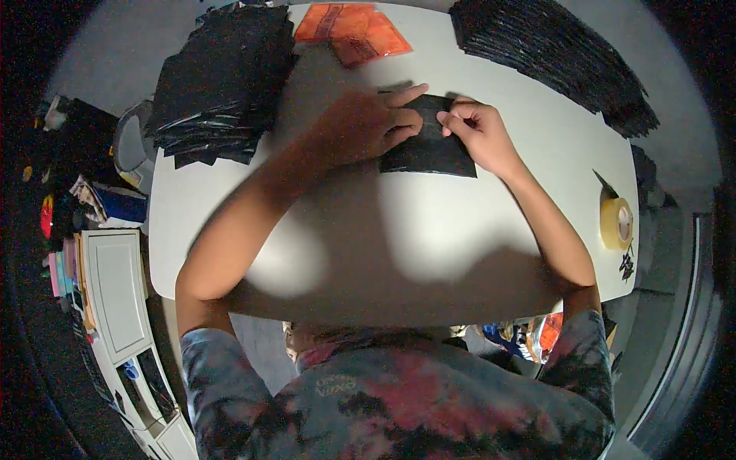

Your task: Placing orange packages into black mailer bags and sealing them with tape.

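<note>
A flat black plastic packet [429,159] lies on the white table in front of me. My left hand [376,123] is over its left side, one finger stretched out and the others bent but apart, touching the packet. At the packet's upper right, my right hand [484,136] is closed, thumb and index finger pinched together on what looks like its black film. The hands partly cover the packet's upper part, and shadow darkens the left hand.
A tall stack of black packets [222,77] stands at the far left. Another long, fanned row of black packets [552,57] lies far right. Orange plastic bags [353,32] lie at the back. Near the right edge are a yellowish tape roll [616,222], a dark pointed blade-like piece [605,184] and small black bits [627,264].
</note>
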{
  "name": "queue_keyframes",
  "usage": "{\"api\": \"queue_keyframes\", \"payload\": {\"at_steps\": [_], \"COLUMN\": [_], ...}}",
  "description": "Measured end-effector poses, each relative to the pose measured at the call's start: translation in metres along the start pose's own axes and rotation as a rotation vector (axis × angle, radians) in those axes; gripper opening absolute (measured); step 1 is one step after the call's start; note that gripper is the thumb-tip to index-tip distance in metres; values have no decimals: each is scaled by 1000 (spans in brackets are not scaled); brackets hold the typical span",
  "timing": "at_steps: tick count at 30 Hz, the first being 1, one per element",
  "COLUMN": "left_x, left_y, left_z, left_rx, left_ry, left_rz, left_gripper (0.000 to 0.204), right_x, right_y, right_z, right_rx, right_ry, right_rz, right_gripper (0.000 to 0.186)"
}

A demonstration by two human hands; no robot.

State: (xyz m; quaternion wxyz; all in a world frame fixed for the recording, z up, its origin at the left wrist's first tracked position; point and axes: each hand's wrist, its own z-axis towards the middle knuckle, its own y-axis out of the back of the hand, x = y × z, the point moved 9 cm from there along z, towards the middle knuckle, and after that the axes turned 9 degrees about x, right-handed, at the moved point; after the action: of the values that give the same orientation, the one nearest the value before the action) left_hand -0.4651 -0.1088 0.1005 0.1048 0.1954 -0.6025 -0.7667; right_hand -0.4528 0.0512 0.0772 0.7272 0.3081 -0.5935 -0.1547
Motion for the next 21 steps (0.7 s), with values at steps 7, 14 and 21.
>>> {"api": "queue_keyframes", "payload": {"at_steps": [7,14,21], "left_x": [10,8,6], "left_y": [-6,-5,-3], "left_z": [1,-2,-2], "left_rx": [-145,-152,-200], "left_ry": [-142,-129,-144], "left_rz": [-166,-53,-74], "left_gripper": [12,14,13], "right_x": [2,-1,4], "right_y": [-2,-1,0], "right_z": [4,2,1], "right_rx": [9,8,-8], "right_ry": [2,-67,-13], "right_rz": [14,-6,-26], "right_gripper": [33,33,31]}}
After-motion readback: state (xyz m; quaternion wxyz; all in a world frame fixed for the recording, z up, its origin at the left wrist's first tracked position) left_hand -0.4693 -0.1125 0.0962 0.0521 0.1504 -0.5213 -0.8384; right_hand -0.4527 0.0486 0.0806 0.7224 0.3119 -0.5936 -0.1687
